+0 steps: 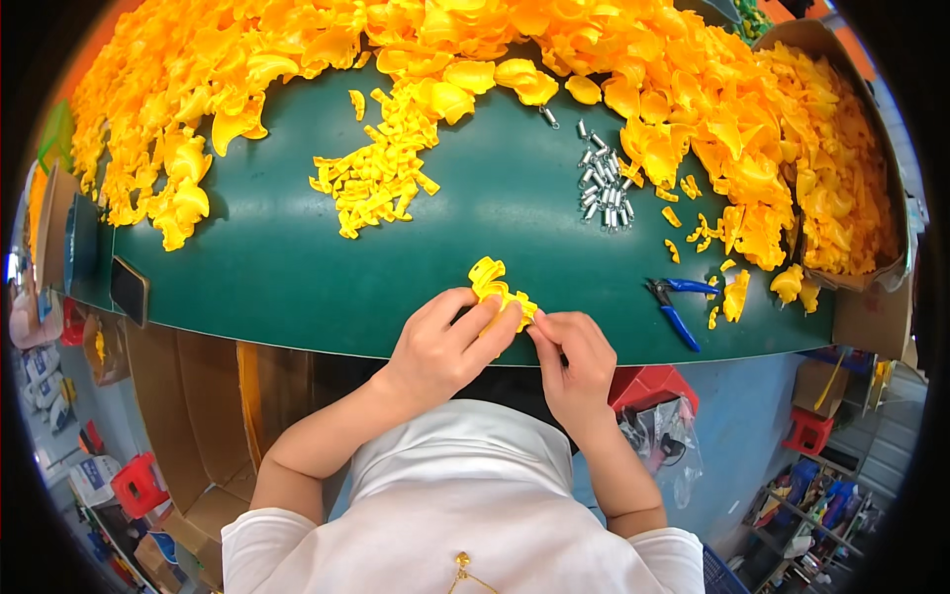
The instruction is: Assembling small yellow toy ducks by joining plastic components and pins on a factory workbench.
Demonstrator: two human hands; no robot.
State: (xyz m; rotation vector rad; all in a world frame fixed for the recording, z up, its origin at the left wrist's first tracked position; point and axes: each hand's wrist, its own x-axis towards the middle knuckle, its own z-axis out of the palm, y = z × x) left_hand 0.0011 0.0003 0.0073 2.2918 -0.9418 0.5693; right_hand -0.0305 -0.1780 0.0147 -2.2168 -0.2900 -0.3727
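Over the near edge of the green table [297, 287], my left hand [442, 339] grips a yellow plastic part [487, 274] with a curved, notched end pointing away from me. My right hand [577, 361] meets the part's right end, thumb and forefinger pinched together there; whatever lies between those fingertips is too small to make out. Beyond my hands, left of centre, is a heap of small yellow plastic pieces [381, 183]. A cluster of metal springs [606, 186] lies farther off to the right. Blue-handled cutting pliers [681, 305] rest to the right of my right hand.
Thin yellow-orange plastic shells [297, 35] are piled along the table's far side. More fill a cardboard box [901, 267] at the right. A phone [130, 291] sits at the left edge. Below the table are an open cardboard box [183, 396] and a red stool [653, 384].
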